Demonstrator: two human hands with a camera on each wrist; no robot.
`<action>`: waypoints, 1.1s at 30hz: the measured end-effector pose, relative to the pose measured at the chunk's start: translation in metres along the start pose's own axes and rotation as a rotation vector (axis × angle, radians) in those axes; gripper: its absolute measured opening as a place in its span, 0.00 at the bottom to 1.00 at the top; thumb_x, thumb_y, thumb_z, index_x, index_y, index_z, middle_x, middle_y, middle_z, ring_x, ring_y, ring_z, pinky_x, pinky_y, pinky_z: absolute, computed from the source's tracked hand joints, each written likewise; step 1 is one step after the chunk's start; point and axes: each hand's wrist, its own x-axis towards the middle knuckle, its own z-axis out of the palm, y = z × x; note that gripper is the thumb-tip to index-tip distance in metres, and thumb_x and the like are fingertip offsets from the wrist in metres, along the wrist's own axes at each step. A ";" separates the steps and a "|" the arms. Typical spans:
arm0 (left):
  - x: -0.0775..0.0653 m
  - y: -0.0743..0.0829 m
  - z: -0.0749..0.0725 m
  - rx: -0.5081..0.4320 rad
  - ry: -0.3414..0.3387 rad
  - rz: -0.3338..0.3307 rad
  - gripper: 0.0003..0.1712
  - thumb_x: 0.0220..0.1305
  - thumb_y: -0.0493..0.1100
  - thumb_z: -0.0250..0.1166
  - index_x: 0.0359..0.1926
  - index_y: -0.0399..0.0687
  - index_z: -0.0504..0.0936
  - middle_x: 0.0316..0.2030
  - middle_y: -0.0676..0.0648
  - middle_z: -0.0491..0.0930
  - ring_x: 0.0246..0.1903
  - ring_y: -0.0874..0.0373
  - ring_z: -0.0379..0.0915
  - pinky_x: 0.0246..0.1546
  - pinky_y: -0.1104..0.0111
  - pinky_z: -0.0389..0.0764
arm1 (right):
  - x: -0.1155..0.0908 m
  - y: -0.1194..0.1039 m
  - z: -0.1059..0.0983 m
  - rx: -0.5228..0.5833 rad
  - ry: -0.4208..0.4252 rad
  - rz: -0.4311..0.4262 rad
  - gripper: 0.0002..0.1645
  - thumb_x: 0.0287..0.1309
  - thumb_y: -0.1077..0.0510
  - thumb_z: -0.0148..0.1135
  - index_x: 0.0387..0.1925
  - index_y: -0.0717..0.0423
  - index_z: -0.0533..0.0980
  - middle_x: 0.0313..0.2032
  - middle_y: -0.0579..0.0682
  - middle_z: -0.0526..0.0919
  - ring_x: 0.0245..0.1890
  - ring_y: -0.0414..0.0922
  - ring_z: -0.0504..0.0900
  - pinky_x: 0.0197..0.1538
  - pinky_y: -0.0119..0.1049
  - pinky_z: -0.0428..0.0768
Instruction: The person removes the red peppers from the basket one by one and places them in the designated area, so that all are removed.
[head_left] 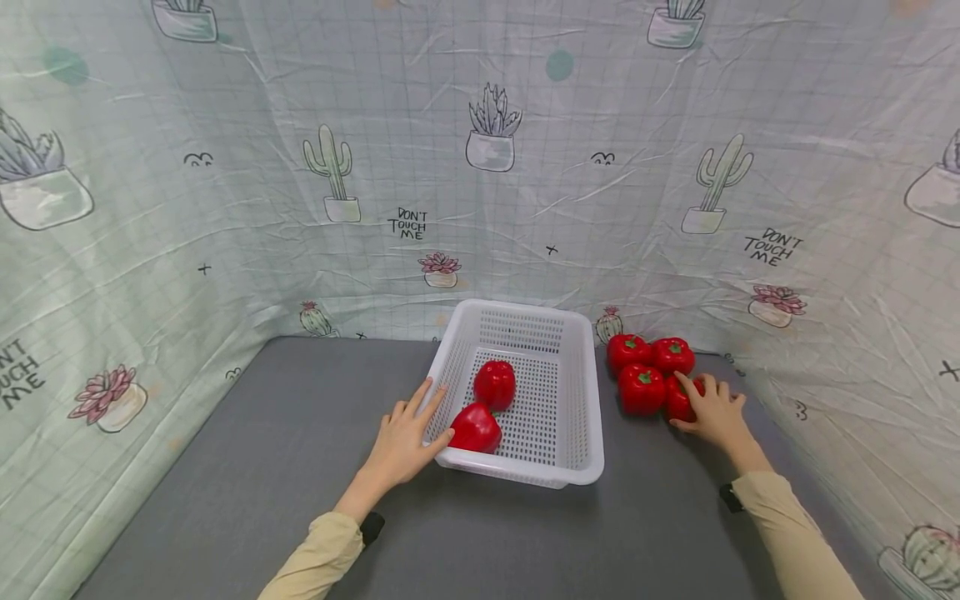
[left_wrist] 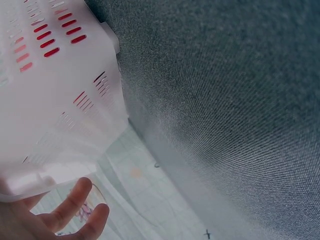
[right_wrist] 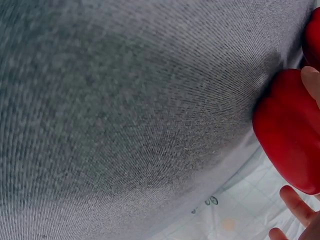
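Observation:
My left hand (head_left: 401, 440) rests with spread, fairly straight fingers on the left rim of a white perforated plastic basket (head_left: 588, 417). Inside the basket lie two red bell peppers: one near the middle (head_left: 495, 385), the other in the near left corner (head_left: 476, 429), close to my left thumb. On the right, my right hand (head_left: 716, 412) holds a red bell pepper (right_wrist: 290, 132) between thumb and fingers; it is still on the table and partly hidden by the hand. Three more red bell peppers (head_left: 641, 389) with green stems sit close together beside it.
The dark grey tabletop (head_left: 300, 433) carries the basket and the peppers. Behind and at both sides hangs a pale curtain (head_left: 405, 142) printed with cacti. The back right peppers stand near the curtain's foot, and the basket is between the two hands.

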 end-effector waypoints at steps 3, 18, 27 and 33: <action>0.000 0.000 0.000 0.001 -0.004 0.000 0.38 0.55 0.61 0.54 0.65 0.57 0.59 0.67 0.46 0.54 0.46 0.48 0.65 0.39 0.54 0.69 | 0.001 0.000 0.003 -0.007 0.008 0.008 0.49 0.40 0.46 0.67 0.60 0.59 0.54 0.49 0.71 0.59 0.45 0.69 0.58 0.38 0.68 0.54; 0.001 -0.001 0.001 0.003 -0.011 -0.005 0.37 0.55 0.62 0.53 0.65 0.58 0.59 0.67 0.47 0.53 0.46 0.49 0.64 0.39 0.54 0.69 | 0.005 -0.002 0.010 -0.023 0.090 0.051 0.50 0.37 0.44 0.69 0.58 0.59 0.57 0.45 0.73 0.59 0.43 0.71 0.59 0.38 0.68 0.54; 0.000 -0.002 0.002 0.000 -0.007 -0.003 0.37 0.55 0.61 0.54 0.65 0.57 0.59 0.67 0.47 0.54 0.46 0.49 0.64 0.38 0.54 0.69 | 0.005 -0.001 0.010 -0.018 0.077 0.062 0.52 0.35 0.44 0.71 0.60 0.58 0.56 0.47 0.73 0.59 0.44 0.71 0.59 0.38 0.68 0.55; 0.000 -0.002 0.002 0.003 -0.011 -0.006 0.38 0.55 0.62 0.53 0.65 0.58 0.59 0.67 0.48 0.53 0.46 0.49 0.64 0.39 0.56 0.69 | 0.002 -0.003 0.006 -0.021 0.099 0.055 0.52 0.34 0.43 0.70 0.60 0.58 0.56 0.48 0.73 0.59 0.43 0.70 0.59 0.37 0.67 0.55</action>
